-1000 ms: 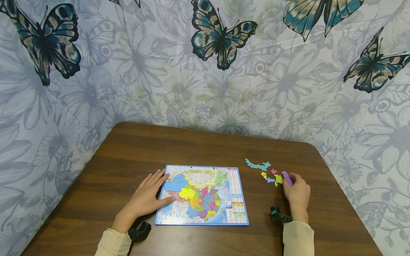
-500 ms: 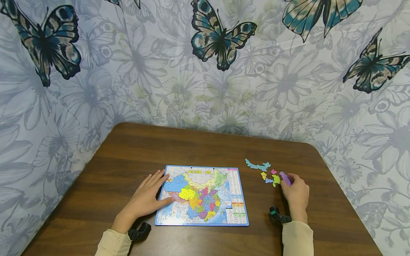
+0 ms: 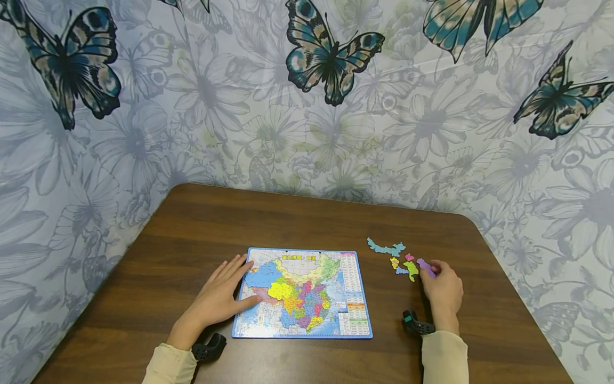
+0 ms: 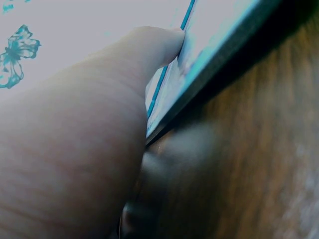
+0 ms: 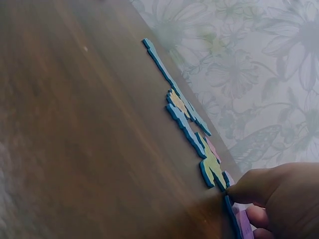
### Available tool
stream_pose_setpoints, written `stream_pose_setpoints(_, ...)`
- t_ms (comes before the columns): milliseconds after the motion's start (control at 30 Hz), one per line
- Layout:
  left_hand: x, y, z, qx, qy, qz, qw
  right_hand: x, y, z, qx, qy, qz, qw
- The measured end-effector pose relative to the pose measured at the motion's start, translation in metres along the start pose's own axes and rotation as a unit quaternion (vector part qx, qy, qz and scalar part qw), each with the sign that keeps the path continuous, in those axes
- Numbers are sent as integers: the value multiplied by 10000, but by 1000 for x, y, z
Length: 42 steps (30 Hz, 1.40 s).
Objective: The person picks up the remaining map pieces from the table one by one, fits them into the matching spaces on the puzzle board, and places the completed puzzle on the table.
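A map puzzle board of China (image 3: 355,314) lies flat on the table. My left hand (image 3: 218,293) rests on its left side with the fingers extended, the thumb (image 4: 162,42) lying over the board's surface. Right of the board, my right hand (image 3: 443,288) pinches a purple puzzle piece (image 3: 424,266) between thumb and fingers, low at the tabletop. In the right wrist view the purple piece (image 5: 243,224) is partly hidden by the hand, and its end lies against the green piece (image 5: 212,164).
Beyond the green piece (image 3: 411,270) lie a small blue piece (image 3: 402,271), a yellow piece (image 3: 394,262), a pink piece (image 3: 409,257) and a long light-blue piece (image 3: 386,248). The wooden table (image 3: 288,213) ends at a butterfly-patterned backdrop (image 3: 216,106).
My right hand has slid slightly left with the purple piece. The green and small blue pieces have shifted a little left too. The left hand and the board have stayed in place.
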<state>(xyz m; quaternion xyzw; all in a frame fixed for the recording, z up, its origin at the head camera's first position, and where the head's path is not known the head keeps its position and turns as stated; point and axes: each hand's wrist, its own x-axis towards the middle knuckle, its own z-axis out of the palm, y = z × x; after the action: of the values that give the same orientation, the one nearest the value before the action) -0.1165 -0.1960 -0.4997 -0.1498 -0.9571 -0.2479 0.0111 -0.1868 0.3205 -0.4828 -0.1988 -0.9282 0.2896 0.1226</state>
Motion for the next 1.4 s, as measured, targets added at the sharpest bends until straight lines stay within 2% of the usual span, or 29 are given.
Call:
stream_pose_setpoints(167, 0, -1, 0, 6, -1, 13, 10000, 0, 2, 0, -10, -3, 80, 10000)
stream_pose_setpoints(600, 0, -1, 2, 17, 29, -21, 10000, 1, -2, -5, 18, 164, -264, 9995)
stream_pose_setpoints(867, 0, 0, 2, -17, 42, -13, 10000, -1, -15, -11, 161, 230, -402, 9988)
stream_pose_setpoints(1400, -1, 1, 1, 2, 79, -20, 10000, -7, -47, -16, 493, 364, -1000, 9931)
